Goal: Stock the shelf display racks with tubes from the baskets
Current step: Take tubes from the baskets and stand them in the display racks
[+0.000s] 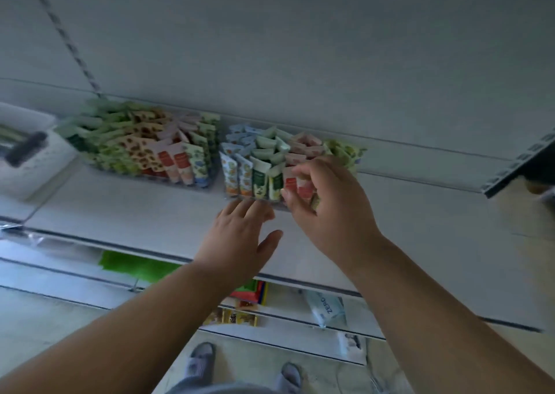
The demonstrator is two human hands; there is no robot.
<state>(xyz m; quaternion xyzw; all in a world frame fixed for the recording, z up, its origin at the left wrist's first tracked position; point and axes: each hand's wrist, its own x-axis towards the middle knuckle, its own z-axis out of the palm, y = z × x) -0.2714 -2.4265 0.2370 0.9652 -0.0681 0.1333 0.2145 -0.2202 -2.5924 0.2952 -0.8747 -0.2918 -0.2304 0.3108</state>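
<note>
The tubes [271,165] look light and squishy, packed upright in the right rack [258,196] on the shelf [150,213]. I'd pinch one by its flat crimped end. Right hand [327,210] pinches a red tube [290,183] at the front row; left hand [240,237], at 7 o'clock from it, is spread flat, fingertips at the rack's front edge.

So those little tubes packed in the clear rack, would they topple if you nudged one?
Probably not far: the tubes stand upright in tight rows inside the clear rack, each propped by its neighbours. They look small and flat-ended, so likely light and unlikely to roll. The right hand pinches a red one with fingertips alone, which suggests little weight.
</note>
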